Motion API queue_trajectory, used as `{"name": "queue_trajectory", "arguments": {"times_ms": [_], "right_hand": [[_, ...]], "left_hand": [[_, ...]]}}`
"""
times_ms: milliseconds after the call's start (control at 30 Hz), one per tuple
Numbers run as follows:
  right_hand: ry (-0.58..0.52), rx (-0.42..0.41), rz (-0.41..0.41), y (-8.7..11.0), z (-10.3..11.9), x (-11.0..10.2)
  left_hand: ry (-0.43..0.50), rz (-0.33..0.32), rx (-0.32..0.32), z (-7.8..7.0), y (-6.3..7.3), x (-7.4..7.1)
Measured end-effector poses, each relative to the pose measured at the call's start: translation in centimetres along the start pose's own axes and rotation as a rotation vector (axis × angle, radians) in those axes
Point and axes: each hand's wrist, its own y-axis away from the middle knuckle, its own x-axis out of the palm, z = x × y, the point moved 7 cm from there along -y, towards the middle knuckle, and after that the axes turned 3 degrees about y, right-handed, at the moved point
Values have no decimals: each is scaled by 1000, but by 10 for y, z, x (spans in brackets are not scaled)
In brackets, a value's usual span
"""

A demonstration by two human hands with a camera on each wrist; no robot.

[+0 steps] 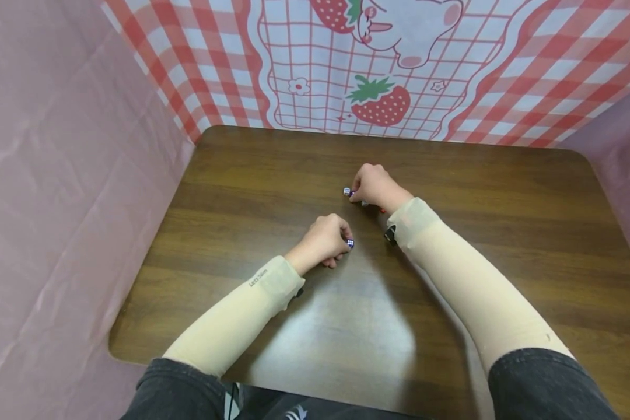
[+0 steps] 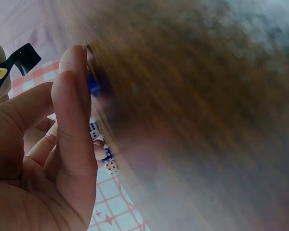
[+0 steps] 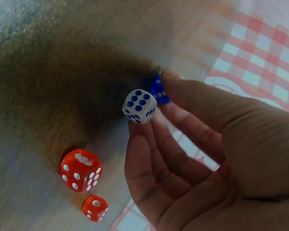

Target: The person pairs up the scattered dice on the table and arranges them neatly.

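Observation:
My left hand [image 1: 325,236] pinches a blue die [image 1: 350,243] with white dots between thumb and fingertip, just over the wooden table. In the left wrist view that blue die [image 2: 94,84] shows blurred and partly hidden by a finger. Farther forward, my right hand [image 1: 375,185] pinches another blue die [image 3: 160,90] at its fingertips. A white die with blue dots [image 3: 139,106] sits right by those fingers. On the far side of the pinched die lies a white die with red dots [image 2: 111,167].
A larger red die [image 3: 81,171] and a smaller red die [image 3: 95,208] lie on the table beneath my right hand. The table [image 1: 273,169] meets a checked strawberry cloth [image 1: 220,76] at its back edge. Pink cloth [image 1: 68,204] hangs at the left.

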Motion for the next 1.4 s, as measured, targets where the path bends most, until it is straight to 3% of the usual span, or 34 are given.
{"name": "queue_trajectory", "arguments": {"times_ms": [367, 667, 867, 1167, 1400], "right_hand": [[138, -219, 45, 8, 25, 12], [224, -235, 46, 23, 28, 17], [219, -264, 12, 39, 28, 18], [53, -174, -4, 56, 6, 22], [-262, 32, 64, 65, -18, 31]], "left_hand": [[6, -12, 8, 2, -1, 0], [-29, -37, 33, -1, 1, -1], [-25, -36, 31, 0, 2, 0], [-16, -30, 28, 0, 1, 0], [-10, -28, 6, 0, -1, 1]]}}
